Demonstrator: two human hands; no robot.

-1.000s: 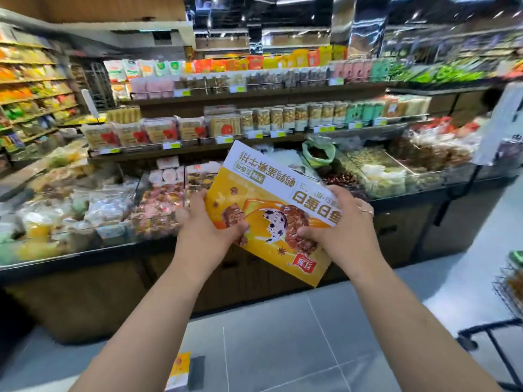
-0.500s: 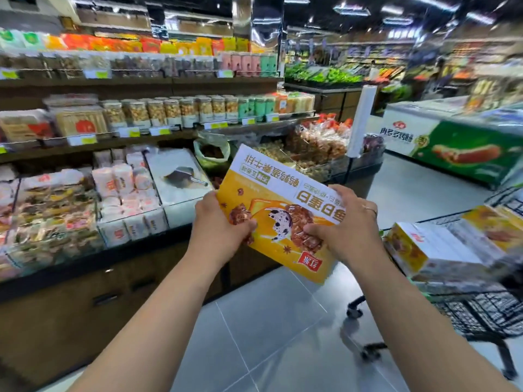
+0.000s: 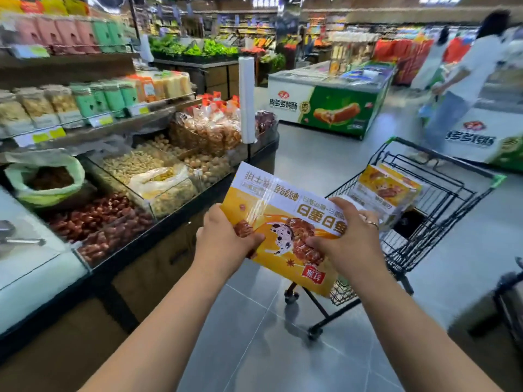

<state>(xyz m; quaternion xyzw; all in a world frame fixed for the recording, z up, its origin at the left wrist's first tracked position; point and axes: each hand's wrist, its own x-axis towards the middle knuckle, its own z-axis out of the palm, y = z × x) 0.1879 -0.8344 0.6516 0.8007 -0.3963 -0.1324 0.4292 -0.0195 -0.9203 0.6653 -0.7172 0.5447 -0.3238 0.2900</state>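
I hold a flat yellow and white snack box (image 3: 283, 210) upside down in front of me, at chest height over the aisle floor. My left hand (image 3: 223, 241) grips its left edge with the thumb on the printed face. My right hand (image 3: 348, 239), with a ring on one finger, grips its right edge. A black wire shopping cart (image 3: 441, 199) stands just behind and right of the box, partly hidden by it. Inside the cart lies another box of the same kind (image 3: 387, 188).
A bulk food counter (image 3: 181, 199) with nuts, dried fruit and bagged snacks runs along my left, shelves of jars above it. A green and white freezer chest (image 3: 331, 106) stands ahead. A person in white (image 3: 464, 80) walks at the far right. Grey tiled floor lies between.
My view has swung right along the counter, and the cart has come closer, right behind the box. Both hands keep the same hold on the box.
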